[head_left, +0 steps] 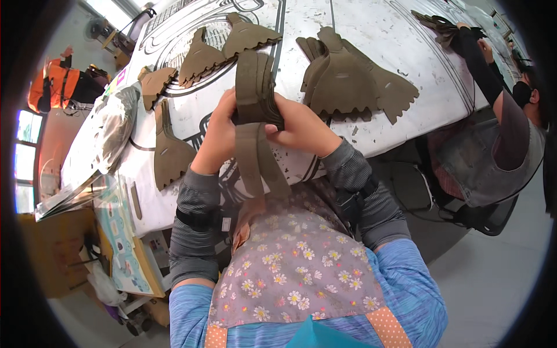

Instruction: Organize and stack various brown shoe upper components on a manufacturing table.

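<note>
Both my hands grip a stack of brown curved strips (253, 87) above the near edge of the table. My left hand (218, 133) closes round the stack's left side, its fingers mostly hidden behind it. On the right side, my right hand (301, 126) is wrapped round the stack with the thumb across its front. Below the hands, two more brown strips (249, 162) hang or lie toward my apron; whether they belong to the same stack I cannot tell. Just beyond my right hand lies a fanned pile of brown flared pieces with scalloped edges (342, 81).
More scalloped brown pieces (200, 58) lie at left on the white, black-marked table (394, 35). One flared piece (174, 148) is beside my left forearm. Clear plastic bags (119, 122) sit at the left edge. A co-worker (493, 133) handles dark pieces (444, 29) at right.
</note>
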Motion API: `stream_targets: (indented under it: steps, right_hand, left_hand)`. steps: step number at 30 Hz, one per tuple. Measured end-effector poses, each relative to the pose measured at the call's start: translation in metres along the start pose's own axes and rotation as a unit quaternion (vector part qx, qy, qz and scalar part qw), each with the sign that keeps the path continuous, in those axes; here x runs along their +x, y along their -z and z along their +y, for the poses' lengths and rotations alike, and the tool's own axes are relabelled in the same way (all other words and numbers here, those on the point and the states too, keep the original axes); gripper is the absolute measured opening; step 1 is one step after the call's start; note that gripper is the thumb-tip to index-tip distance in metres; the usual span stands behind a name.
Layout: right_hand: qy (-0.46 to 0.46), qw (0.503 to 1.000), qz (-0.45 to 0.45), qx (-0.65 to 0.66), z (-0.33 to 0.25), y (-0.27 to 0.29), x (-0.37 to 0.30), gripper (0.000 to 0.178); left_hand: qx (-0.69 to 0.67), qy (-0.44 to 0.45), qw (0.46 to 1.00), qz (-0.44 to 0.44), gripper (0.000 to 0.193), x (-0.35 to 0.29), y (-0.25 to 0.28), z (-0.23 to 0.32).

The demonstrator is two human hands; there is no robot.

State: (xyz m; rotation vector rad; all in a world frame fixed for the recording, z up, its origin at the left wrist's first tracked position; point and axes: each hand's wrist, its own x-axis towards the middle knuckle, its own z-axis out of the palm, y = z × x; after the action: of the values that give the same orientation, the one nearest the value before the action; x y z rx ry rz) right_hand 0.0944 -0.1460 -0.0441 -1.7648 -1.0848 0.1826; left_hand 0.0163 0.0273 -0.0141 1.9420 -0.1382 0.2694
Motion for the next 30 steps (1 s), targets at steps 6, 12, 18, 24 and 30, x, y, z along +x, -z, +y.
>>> stream_targets:
  steps: [6,12,18,24,30]
  right_hand:
    - [0.032,0.998,-0.012,0.043,-0.01,-0.003,0.007,0.043]
    - [0.049,0.999,-0.007,-0.02,-0.021,-0.01,0.001,0.035]
    - [0.062,0.983,-0.162,-0.066,-0.041,0.02,0.005,0.042]
    - [-0.121,0.951,-0.136,0.25,-0.047,0.067,0.058,0.049]
    - [-0.192,0.954,-0.135,0.189,-0.011,0.157,0.175,0.04]
  left_hand:
    - [-0.123,0.038,0.985,0.111,0.043,-0.008,-0.021,-0.005]
    - [0.032,0.059,0.997,0.038,0.05,-0.012,-0.001,0.016]
    - [-0.041,0.064,0.996,-0.044,0.052,-0.013,0.003,0.07]
    - [-0.22,0.146,0.96,0.094,0.065,-0.023,0.014,0.062]
    - [-0.052,0.019,0.998,-0.013,0.069,-0.073,0.002,0.021]
